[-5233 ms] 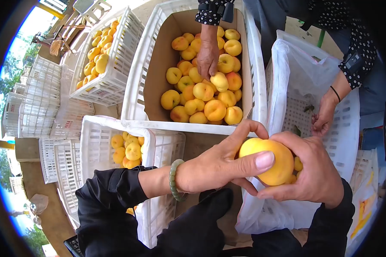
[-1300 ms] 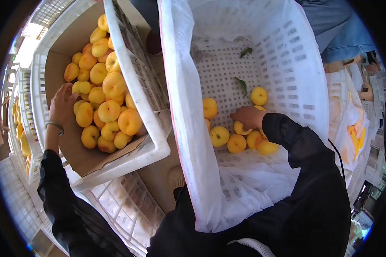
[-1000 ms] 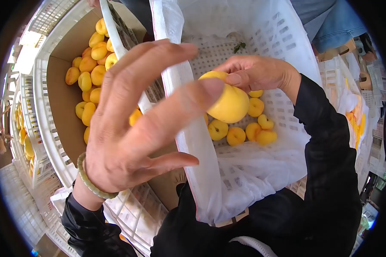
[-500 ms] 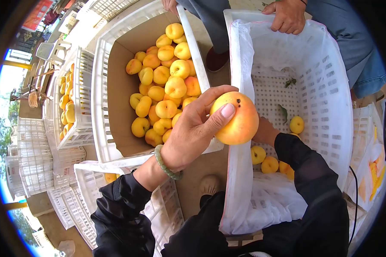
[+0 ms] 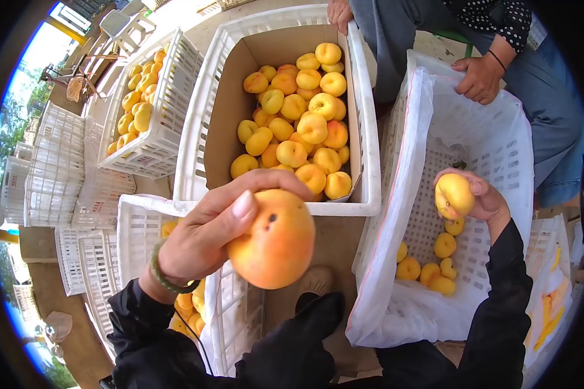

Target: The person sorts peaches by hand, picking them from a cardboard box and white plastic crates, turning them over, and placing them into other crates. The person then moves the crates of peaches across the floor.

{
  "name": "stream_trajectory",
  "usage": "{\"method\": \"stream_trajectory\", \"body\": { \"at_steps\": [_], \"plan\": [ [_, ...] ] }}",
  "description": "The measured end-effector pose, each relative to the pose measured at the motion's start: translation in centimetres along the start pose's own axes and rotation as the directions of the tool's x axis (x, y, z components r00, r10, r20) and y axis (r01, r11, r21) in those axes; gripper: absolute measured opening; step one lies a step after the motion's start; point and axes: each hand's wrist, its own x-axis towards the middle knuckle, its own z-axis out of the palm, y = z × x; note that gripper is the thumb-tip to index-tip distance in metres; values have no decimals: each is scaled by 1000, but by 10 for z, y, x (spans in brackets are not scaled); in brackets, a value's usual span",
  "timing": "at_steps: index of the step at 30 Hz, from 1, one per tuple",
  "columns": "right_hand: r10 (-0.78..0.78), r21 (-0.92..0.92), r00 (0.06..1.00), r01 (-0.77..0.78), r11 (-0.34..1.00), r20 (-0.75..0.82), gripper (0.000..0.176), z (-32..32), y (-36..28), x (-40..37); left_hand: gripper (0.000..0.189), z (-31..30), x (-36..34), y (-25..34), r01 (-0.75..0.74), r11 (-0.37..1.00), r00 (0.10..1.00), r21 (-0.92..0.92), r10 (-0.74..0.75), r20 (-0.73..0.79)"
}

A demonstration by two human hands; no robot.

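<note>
My left hand (image 5: 204, 223), a green bracelet on its wrist, grips a large orange-yellow peach (image 5: 276, 249) with dark spots on its skin. It is held up close to the camera, in front of the cardboard-lined crate. My right hand (image 5: 490, 204) is closed around a yellow peach (image 5: 453, 194), raised over the plastic-lined crate (image 5: 486, 152). Several more peaches (image 5: 444, 245) lie on the bottom of that crate, below my right hand. A heap of yellow and orange peaches (image 5: 292, 107) fills part of the cardboard-lined crate (image 5: 198, 123).
Across from me, a person's hands (image 5: 479, 79) hold the rims of both crates. At left stands a white crate of peaches (image 5: 156, 146), near stacked crates (image 5: 55, 168). Another crate (image 5: 230, 324) with peaches is at lower left, beside my leg.
My right hand has come up from inside the lined crate with a peach. My left hand has moved left and down with its peach. The view has shifted, so the crates appear further right.
</note>
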Motion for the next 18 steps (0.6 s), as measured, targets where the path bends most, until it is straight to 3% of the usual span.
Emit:
{"method": "stream_trajectory", "body": {
  "at_steps": [4, 7, 9, 11, 12, 13, 15, 16, 17, 18],
  "plan": [
    [-157, 168, 978, 132, 977, 141, 79, 63, -33, 1, 54, -57, -135, -4, 236, 936, 929, 260, -139, -343],
    [-224, 382, 936, 109, 918, 270, 75, 83, -28, 14, 41, -76, -216, -60, 404, 913, 718, -63, -358, -597],
    [-227, 367, 941, 124, 922, 252, 73, 89, -26, 20, 36, -88, -262, -106, 525, 831, 656, -185, -534, -533],
    [-216, 259, 966, 175, 950, 141, 70, 90, -19, 20, 34, -94, -281, -146, 738, 665, 609, 117, -582, -539],
    [-223, 156, 971, 207, 966, 89, 66, 92, -21, 17, 35, -100, -285, -162, 732, 507, 681, 455, -520, -516],
    [-212, 180, 975, 199, 963, 59, 66, 93, -24, 14, 35, -101, -282, -161, 736, 492, 676, 465, -548, -492],
    [-310, -303, 946, 271, 914, -90, 69, 96, -21, 6, 37, -100, -270, -152, 583, 26, 778, 812, -307, -549],
    [-390, -430, 916, 317, 845, -92, 69, 102, -20, 5, 34, -91, -241, -127, 531, -36, 840, 846, -106, -532],
    [-471, -563, 879, 356, 746, -69, 70, 110, -25, 6, 28, -87, -208, -106, 606, 190, 788, 772, -11, -616],
    [-512, -630, 857, 367, 684, -57, 69, 124, -32, 4, 24, -84, -178, -86, 558, 385, 762, 735, 113, -638]
  ]
}}
